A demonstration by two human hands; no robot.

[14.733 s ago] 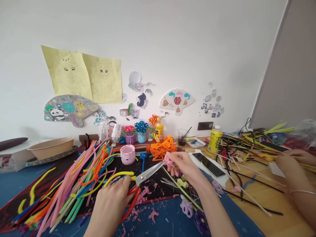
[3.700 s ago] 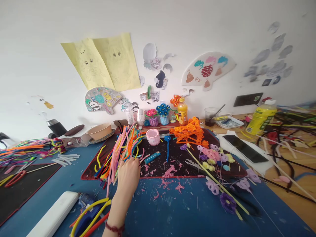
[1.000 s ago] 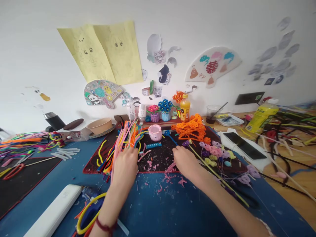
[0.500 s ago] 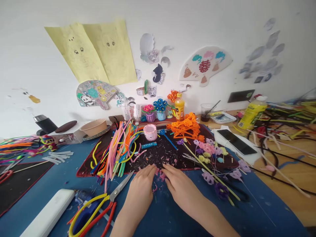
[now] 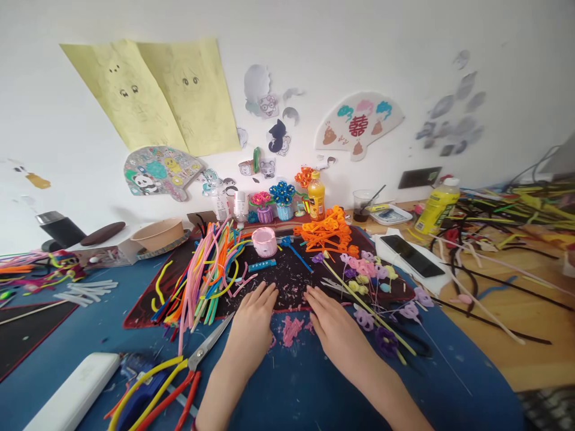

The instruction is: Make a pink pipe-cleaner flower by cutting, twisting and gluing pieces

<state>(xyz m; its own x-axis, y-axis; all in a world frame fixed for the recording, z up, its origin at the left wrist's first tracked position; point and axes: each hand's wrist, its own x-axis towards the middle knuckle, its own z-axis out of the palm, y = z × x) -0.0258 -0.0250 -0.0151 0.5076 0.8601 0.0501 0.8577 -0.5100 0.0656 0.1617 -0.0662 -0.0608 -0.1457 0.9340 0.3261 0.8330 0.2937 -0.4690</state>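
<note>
Your left hand and right hand are both released, palms down, fingers stretched out, one on each side of the pink scraps. Can't tell if either touches them. Scraps sit in a loose clump on the blue tabletop, just off the near edge of the black mat.

Left of the scraps, past your left wrist: scissors, blades parted, yellow and red handles lying over a blue tool; white case further left. Left and beyond the scraps: heap of colored fuzzy stems.

Straight beyond the scraps, on the mat: small blue item, then pink pot, upright. Blue flower on its stem next to the pot. Beyond the scraps, slightly right: tangled orange pieces, with a juice bottle behind. Right of the scraps: purple, pink and yellow flowers; farther right, a phone.
</note>
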